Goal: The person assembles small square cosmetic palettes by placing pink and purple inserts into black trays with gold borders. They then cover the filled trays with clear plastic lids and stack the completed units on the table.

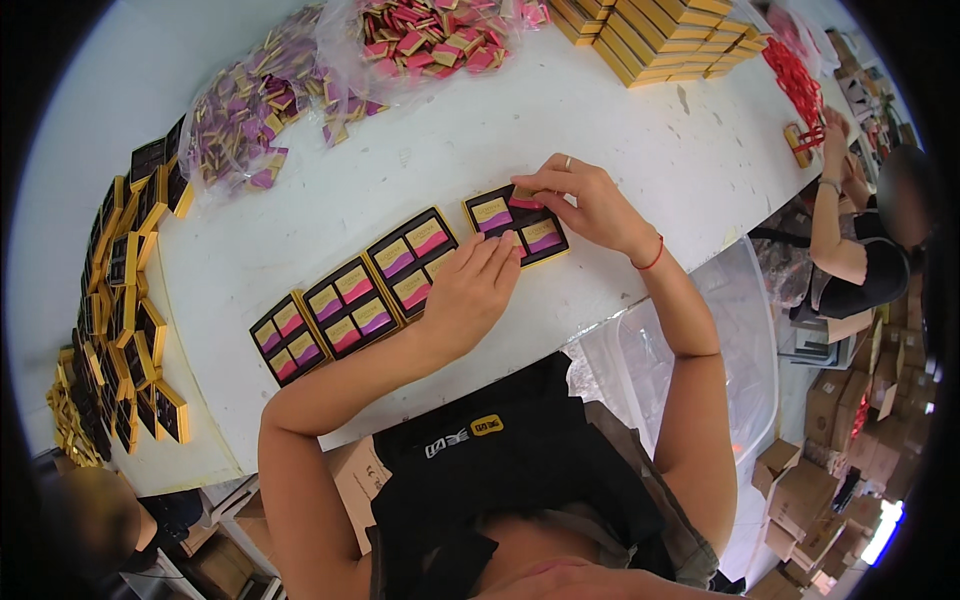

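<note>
At the table's middle, my right hand (592, 205) pinches a pink-and-gold wrapped chocolate square (523, 198) over the upper right slot of a small black box with gold sides (545, 258). Purple-and-gold squares sit in that box's upper left and lower right slots. My left hand (472, 288) lies with fingers stretched out, its fingertips at the lower left slot, where a pink square (518, 243) partly shows. Under and beside that hand, a similar box (380, 246) has part of its contents hidden. Two more boxes (346, 305) to the left hold pink and purple squares.
Clear bags of purple squares (245, 125) and pink squares (430, 38) lie at the back. Gold boxes (660, 45) are stacked far right; black-and-gold boxes (125, 290) pile up left. A co-worker (850, 230) handles a red-ribboned box at right; another person (110, 510) is lower left.
</note>
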`<state>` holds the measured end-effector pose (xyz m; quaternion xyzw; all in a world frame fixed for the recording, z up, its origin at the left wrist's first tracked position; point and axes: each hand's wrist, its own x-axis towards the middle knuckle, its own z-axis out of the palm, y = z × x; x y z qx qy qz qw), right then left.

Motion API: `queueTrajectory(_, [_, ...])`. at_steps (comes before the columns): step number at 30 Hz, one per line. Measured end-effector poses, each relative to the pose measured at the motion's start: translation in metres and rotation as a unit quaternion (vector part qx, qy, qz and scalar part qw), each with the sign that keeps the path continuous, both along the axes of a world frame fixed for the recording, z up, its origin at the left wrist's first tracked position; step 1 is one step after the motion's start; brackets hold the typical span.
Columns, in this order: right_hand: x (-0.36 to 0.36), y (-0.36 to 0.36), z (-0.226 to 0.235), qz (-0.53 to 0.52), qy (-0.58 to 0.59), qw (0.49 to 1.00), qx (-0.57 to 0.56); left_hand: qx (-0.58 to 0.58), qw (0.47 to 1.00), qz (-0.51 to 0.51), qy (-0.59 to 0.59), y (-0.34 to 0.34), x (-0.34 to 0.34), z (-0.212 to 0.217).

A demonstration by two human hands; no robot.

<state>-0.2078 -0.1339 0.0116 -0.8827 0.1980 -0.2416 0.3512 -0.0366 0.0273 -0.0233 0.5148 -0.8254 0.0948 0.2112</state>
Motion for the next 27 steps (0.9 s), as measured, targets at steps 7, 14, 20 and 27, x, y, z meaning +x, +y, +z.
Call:
queueTrajectory(7, [-0.007, -0.011, -0.009, 0.005, 0.032, 0.999, 0.028, -0.024, 1.000, 0.012, 0.004, 0.004, -0.001, 0.003])
queueTrajectory(14, [-0.024, 0.008, -0.010, 0.026, 0.118, 0.969, -0.216, -0.043, 0.999, 0.011, 0.015, -0.004, -0.003, 0.000])
queueTrajectory(20, [-0.075, 0.018, -0.014, -0.091, 0.005, 0.990, -0.107, 0.081, 0.994, -0.005, 0.074, 0.011, 0.012, 0.019])
queueTrajectory(27, [-0.292, 0.106, -0.136, -0.635, 0.127, 0.752, 0.121, 0.203, 0.963, 0.178, 0.002, 0.056, 0.082, 0.023])
